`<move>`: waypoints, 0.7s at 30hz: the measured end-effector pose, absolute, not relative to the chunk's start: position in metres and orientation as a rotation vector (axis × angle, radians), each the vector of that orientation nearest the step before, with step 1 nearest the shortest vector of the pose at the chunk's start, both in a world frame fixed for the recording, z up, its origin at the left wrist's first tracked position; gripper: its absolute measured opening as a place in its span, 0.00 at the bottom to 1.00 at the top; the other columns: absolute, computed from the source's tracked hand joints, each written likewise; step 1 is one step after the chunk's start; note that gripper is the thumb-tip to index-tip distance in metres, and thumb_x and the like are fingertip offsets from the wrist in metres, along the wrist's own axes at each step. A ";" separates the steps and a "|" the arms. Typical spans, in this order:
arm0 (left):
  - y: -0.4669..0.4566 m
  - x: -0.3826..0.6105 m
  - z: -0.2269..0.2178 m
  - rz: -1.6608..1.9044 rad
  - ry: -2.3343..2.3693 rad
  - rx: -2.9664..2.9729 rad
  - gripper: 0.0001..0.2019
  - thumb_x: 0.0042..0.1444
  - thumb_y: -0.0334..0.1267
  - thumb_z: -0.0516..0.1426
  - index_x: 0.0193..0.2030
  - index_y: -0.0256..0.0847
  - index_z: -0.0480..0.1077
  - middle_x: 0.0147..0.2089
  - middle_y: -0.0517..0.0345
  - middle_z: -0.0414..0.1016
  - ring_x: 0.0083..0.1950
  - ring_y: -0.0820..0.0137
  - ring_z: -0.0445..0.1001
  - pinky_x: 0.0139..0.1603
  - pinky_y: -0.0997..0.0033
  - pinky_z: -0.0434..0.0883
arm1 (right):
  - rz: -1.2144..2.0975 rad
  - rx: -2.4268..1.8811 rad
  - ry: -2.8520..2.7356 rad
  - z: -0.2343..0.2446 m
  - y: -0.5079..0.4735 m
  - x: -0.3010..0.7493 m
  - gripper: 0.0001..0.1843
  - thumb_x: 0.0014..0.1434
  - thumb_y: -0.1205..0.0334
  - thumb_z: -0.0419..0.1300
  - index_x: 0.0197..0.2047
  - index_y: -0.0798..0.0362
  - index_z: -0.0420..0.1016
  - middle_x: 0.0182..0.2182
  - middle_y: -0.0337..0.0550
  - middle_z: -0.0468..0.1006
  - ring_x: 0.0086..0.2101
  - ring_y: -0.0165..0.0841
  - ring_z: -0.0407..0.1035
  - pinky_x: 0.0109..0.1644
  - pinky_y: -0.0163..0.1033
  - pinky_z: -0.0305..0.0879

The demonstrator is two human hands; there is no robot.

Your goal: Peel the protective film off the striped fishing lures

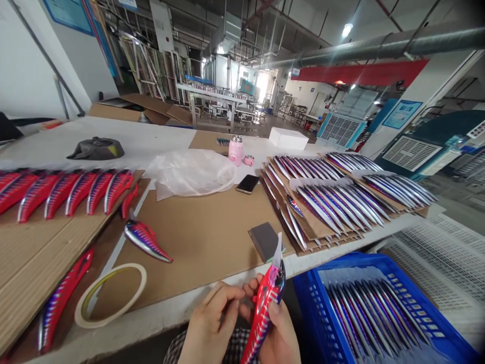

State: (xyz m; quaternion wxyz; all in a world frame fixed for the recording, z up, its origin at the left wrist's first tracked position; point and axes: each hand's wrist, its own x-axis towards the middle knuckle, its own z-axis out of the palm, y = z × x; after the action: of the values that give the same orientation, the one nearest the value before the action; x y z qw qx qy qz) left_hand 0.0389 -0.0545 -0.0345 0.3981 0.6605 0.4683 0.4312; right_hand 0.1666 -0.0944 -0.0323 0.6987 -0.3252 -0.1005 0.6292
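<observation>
My right hand (279, 333) is wrapped round a red fishing lure body (265, 303) with purple and white stripes and a clear lip pointing up. It is held upright over my lap, just below the table edge. My left hand (210, 323) is curled beside the lure, its fingertips pinched near the lure's side; what they pinch is too small to make out. On the brown cardboard (204, 237) ahead lie a single lure (146, 240) and a roll of tape (109, 296).
A blue crate (428, 323) of silver-purple lures stands at the right. Stacked cardboard sheets (318, 232) carry rows of lures at right. A row of red lures (68, 192) lies at left. A grey sanding block (265, 240), phone (247, 183), plastic bag (193, 172) and pink bottle (235, 149) sit mid-table.
</observation>
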 end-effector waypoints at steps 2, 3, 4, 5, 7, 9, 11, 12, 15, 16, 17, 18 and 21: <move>-0.055 0.038 -0.031 1.036 1.150 1.725 0.09 0.56 0.34 0.54 0.33 0.50 0.75 0.32 0.59 0.77 0.34 0.65 0.77 0.36 0.73 0.71 | 1.404 -0.730 -0.200 -0.037 -0.095 0.168 0.24 0.45 0.53 0.72 0.46 0.54 0.79 0.43 0.49 0.80 0.46 0.42 0.74 0.45 0.43 0.74; -0.055 0.038 -0.031 1.016 1.124 1.738 0.09 0.55 0.33 0.54 0.33 0.50 0.75 0.32 0.59 0.77 0.34 0.65 0.77 0.36 0.74 0.72 | 1.410 -0.717 -0.188 -0.039 -0.094 0.169 0.24 0.46 0.53 0.71 0.46 0.53 0.79 0.43 0.48 0.81 0.46 0.41 0.74 0.45 0.42 0.74; -0.056 0.038 -0.030 0.999 1.103 1.742 0.10 0.55 0.32 0.54 0.33 0.50 0.76 0.32 0.59 0.78 0.35 0.65 0.77 0.36 0.74 0.72 | 1.422 -0.694 -0.178 -0.042 -0.094 0.170 0.23 0.47 0.52 0.71 0.46 0.52 0.79 0.43 0.48 0.81 0.45 0.40 0.75 0.46 0.42 0.74; -0.056 0.038 -0.030 0.984 1.088 1.740 0.10 0.55 0.32 0.54 0.33 0.51 0.76 0.33 0.59 0.78 0.35 0.65 0.77 0.37 0.74 0.72 | 1.438 -0.664 -0.167 -0.045 -0.094 0.172 0.23 0.47 0.52 0.71 0.45 0.51 0.79 0.43 0.47 0.81 0.45 0.40 0.75 0.47 0.41 0.73; -0.057 0.039 -0.030 0.965 1.074 1.720 0.09 0.55 0.33 0.55 0.33 0.51 0.77 0.34 0.59 0.79 0.36 0.64 0.77 0.38 0.73 0.72 | 1.473 -0.615 -0.136 -0.049 -0.093 0.174 0.21 0.47 0.52 0.71 0.45 0.50 0.80 0.43 0.45 0.82 0.45 0.38 0.75 0.48 0.40 0.73; -0.057 0.039 -0.030 0.962 1.071 1.696 0.08 0.55 0.35 0.56 0.32 0.52 0.77 0.34 0.59 0.79 0.36 0.64 0.77 0.38 0.72 0.72 | 1.491 -0.604 -0.082 -0.048 -0.093 0.176 0.20 0.46 0.53 0.71 0.43 0.50 0.81 0.42 0.45 0.82 0.44 0.37 0.76 0.47 0.39 0.73; -0.058 0.040 -0.030 0.971 1.080 1.673 0.08 0.55 0.37 0.57 0.32 0.51 0.77 0.34 0.58 0.79 0.36 0.63 0.77 0.39 0.71 0.73 | 1.487 -0.617 -0.030 -0.044 -0.094 0.177 0.20 0.45 0.53 0.72 0.42 0.51 0.81 0.40 0.45 0.83 0.40 0.37 0.78 0.45 0.38 0.74; -0.059 0.040 -0.030 0.981 1.086 1.665 0.07 0.55 0.37 0.57 0.31 0.51 0.77 0.34 0.58 0.79 0.36 0.63 0.77 0.39 0.71 0.73 | 1.487 -0.624 -0.020 -0.042 -0.094 0.177 0.20 0.45 0.54 0.72 0.42 0.51 0.81 0.39 0.46 0.84 0.38 0.37 0.78 0.43 0.38 0.75; -0.061 0.041 -0.034 1.007 1.088 1.671 0.07 0.54 0.36 0.57 0.30 0.50 0.77 0.33 0.57 0.78 0.36 0.63 0.76 0.38 0.71 0.73 | 1.441 -0.654 -0.061 -0.033 -0.099 0.174 0.19 0.47 0.54 0.71 0.43 0.52 0.81 0.37 0.47 0.84 0.35 0.37 0.79 0.41 0.38 0.75; -0.062 0.041 -0.036 1.025 1.095 1.674 0.07 0.54 0.36 0.57 0.29 0.50 0.77 0.34 0.56 0.77 0.37 0.63 0.76 0.39 0.70 0.73 | 1.408 -0.669 -0.087 -0.031 -0.100 0.172 0.19 0.48 0.54 0.70 0.43 0.53 0.81 0.37 0.47 0.84 0.35 0.36 0.79 0.40 0.38 0.75; -0.062 0.041 -0.039 1.051 1.111 1.663 0.07 0.54 0.37 0.58 0.29 0.49 0.77 0.36 0.55 0.76 0.39 0.62 0.76 0.41 0.70 0.73 | 1.369 -0.685 -0.116 -0.029 -0.102 0.170 0.20 0.48 0.54 0.70 0.44 0.53 0.80 0.37 0.47 0.83 0.35 0.36 0.78 0.40 0.38 0.75; -0.062 0.041 -0.042 1.085 1.133 1.629 0.07 0.54 0.39 0.58 0.28 0.49 0.77 0.38 0.54 0.76 0.42 0.61 0.75 0.44 0.69 0.73 | 1.329 -0.702 -0.146 -0.029 -0.104 0.168 0.21 0.48 0.54 0.71 0.44 0.53 0.80 0.36 0.47 0.83 0.34 0.36 0.78 0.40 0.37 0.75; -0.062 0.040 -0.043 1.158 1.137 1.414 0.10 0.50 0.48 0.61 0.27 0.46 0.76 0.45 0.50 0.75 0.49 0.58 0.74 0.49 0.66 0.73 | 1.258 -0.764 -0.249 -0.035 -0.107 0.165 0.27 0.41 0.52 0.74 0.44 0.53 0.80 0.36 0.45 0.83 0.34 0.36 0.78 0.40 0.37 0.74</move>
State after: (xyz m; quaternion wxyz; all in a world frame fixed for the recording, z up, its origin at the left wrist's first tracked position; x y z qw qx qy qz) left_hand 0.0400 -0.0624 -0.0433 0.4747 0.5782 0.4649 0.4735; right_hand 0.1648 -0.1069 -0.0351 0.7341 -0.3475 -0.1135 0.5722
